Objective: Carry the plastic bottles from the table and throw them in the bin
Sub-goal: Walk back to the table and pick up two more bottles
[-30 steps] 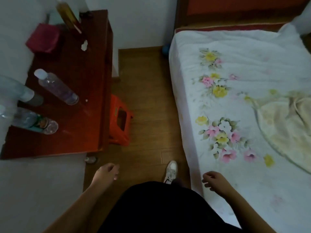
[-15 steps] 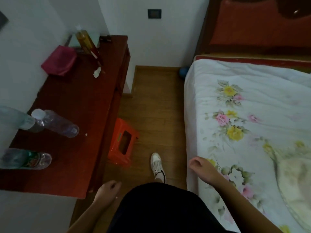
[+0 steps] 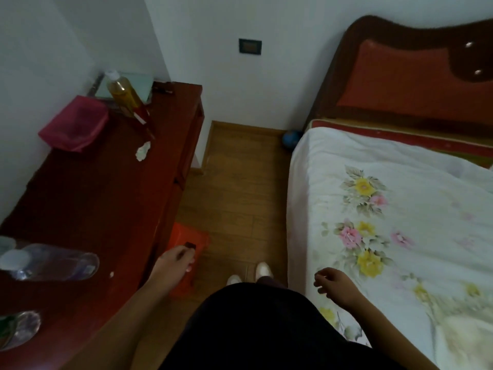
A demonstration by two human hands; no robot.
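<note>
A dark red wooden table (image 3: 106, 198) stands along the left wall. On its near end lies a clear plastic bottle (image 3: 53, 261) with a white cap, on its side. Another clear bottle (image 3: 20, 329) with a green label lies at the lower left edge, partly cut off. A third bottle's cap (image 3: 5, 244) shows at the far left. My left hand (image 3: 174, 261) hangs beside the table's front edge, fingers loosely curled, holding nothing. My right hand (image 3: 333, 283) hovers over the bed's edge, fingers apart and empty. No bin is in view.
An orange plastic stool (image 3: 190, 244) sits on the wooden floor under my left hand. A bed (image 3: 400, 209) with a flowered white cover fills the right. On the table's far end stand a yellow liquid bottle (image 3: 122, 90), a pink box (image 3: 76, 124) and crumpled paper (image 3: 142, 152).
I have stepped forward between table and bed, and the view has tilted up. My left hand rose toward the table edge. The bottles now sit lower left in view.
</note>
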